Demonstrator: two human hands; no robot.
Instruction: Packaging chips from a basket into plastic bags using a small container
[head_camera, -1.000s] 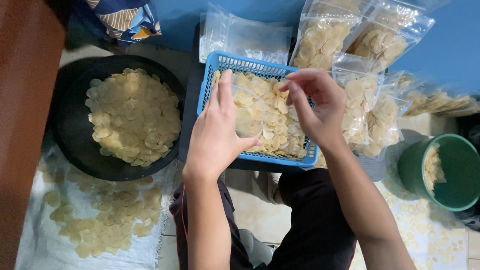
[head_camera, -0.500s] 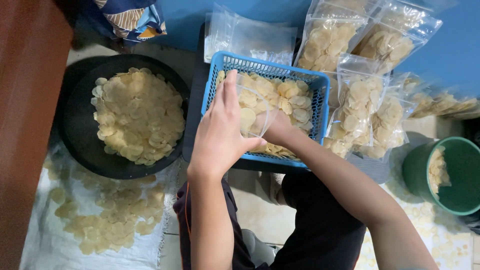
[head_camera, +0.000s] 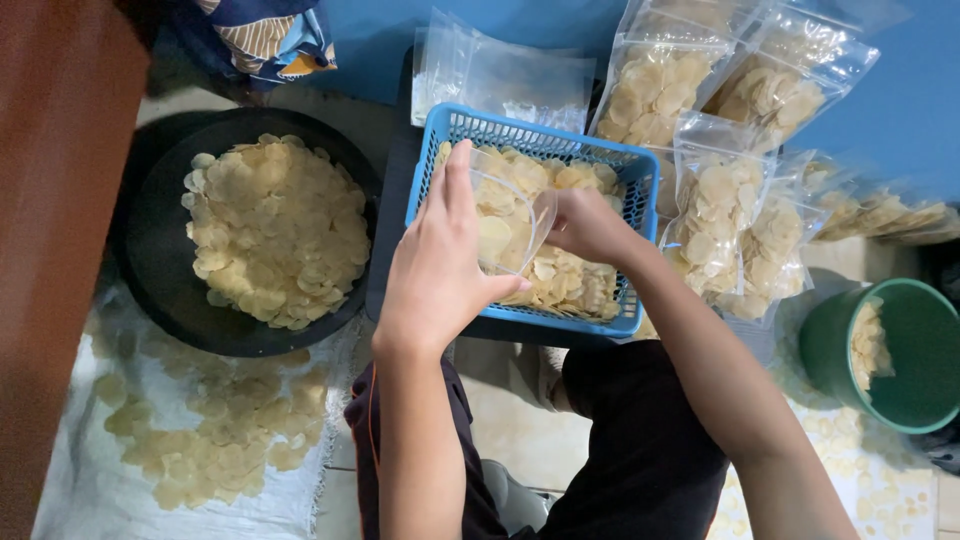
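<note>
- Pale floor tiles carry everything, and a blue wall (head_camera: 900, 110) closes the far side; a brown wooden panel (head_camera: 60, 250) stands along the left edge.
- On the floor at the left lies a white cloth (head_camera: 90, 480) with pale round chips scattered on it, and a black round pan (head_camera: 160, 290) heaped with the same chips sits partly on this cloth.
- Between the pan and a row of filled clear bags (head_camera: 720, 210) stands a blue plastic basket (head_camera: 520, 135), also full of chips.
- A green bucket (head_camera: 900, 390) with some chips inside stands at the right, well apart from the basket.
- A patterned cloth (head_camera: 270, 40) lies at the far left, near the wall.
- The left hand (head_camera: 440, 270) holds a small clear bag (head_camera: 510, 225) over the basket; its thumb and fingers are closed on the near side of the bag.
- The bag's long axis runs about from the far left to the near right, and its open mouth points to the right, toward the other hand.
- The right hand (head_camera: 590, 225) is at the mouth of the bag, fingers curled in; whether it grips chips I cannot tell.
</note>
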